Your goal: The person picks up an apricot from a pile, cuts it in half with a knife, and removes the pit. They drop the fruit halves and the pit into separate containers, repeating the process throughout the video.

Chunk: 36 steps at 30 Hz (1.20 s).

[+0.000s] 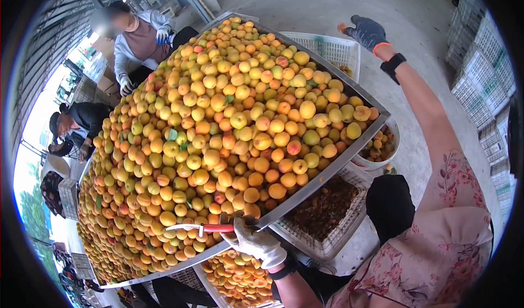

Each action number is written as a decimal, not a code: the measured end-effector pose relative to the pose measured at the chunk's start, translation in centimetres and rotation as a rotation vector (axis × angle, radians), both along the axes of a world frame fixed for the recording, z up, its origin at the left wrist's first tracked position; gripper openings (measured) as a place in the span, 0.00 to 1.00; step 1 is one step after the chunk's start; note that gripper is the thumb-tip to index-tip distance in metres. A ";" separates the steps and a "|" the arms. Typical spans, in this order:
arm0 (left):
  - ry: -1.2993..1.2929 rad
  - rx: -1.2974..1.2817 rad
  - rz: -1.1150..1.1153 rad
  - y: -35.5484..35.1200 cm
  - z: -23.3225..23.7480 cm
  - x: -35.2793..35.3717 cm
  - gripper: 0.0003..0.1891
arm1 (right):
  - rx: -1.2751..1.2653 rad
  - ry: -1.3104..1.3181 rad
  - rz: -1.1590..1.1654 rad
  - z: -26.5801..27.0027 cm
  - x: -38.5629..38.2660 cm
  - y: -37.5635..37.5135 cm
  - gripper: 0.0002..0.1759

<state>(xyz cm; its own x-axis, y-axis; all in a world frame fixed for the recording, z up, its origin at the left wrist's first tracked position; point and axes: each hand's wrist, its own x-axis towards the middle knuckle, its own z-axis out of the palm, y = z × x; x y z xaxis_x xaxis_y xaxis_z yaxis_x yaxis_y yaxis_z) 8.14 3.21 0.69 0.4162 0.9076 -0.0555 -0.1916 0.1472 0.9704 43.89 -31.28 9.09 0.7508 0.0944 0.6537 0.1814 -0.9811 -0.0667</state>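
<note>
Hundreds of apricots (229,122) heap a long metal tray (327,172) that fills the middle of the frame. At the bottom centre the left hand (256,243), in a white glove, is closed tightly around the red handle of a knife (199,229), whose blade lies over the fruit at the tray's near edge. At the upper right the right hand (367,32), in a dark glove, is raised over the floor with its fingers bent. An orange bit (341,28) shows at the fingertips, but I cannot tell whether it is gripped. A white crate (327,237) of dark scraps sits below the tray.
</note>
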 end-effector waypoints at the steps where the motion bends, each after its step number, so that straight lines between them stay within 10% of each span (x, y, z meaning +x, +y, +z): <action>1: 0.010 0.019 0.027 -0.2 -0.6 0.2 0.21 | 0.016 0.097 -0.061 -0.6 0.8 -0.2 0.17; 8: 0.075 0.140 -0.044 -1.8 -1.6 1.0 0.18 | 0.277 0.047 0.479 -7.5 1.3 11.3 0.12; 16: 0.176 0.111 -0.052 -2.6 -1.2 1.2 0.14 | -0.096 0.374 0.254 -10.5 4.2 22.6 0.15; 29: 0.085 0.035 -0.055 -1.8 -1.8 1.8 0.16 | -0.188 0.342 0.495 -10.0 3.9 18.5 0.29; 32: 0.075 0.087 -0.088 -1.4 -1.5 1.7 0.14 | -0.196 0.222 0.439 -6.9 2.5 16.0 0.22; 33: 0.318 0.664 -0.125 -1.5 -2.0 1.0 0.12 | -0.165 0.173 0.395 -5.8 2.9 14.9 0.22; 36: 0.178 0.460 -0.148 -1.6 -1.8 1.2 0.12 | -0.025 0.163 0.203 -4.5 5.2 12.2 0.16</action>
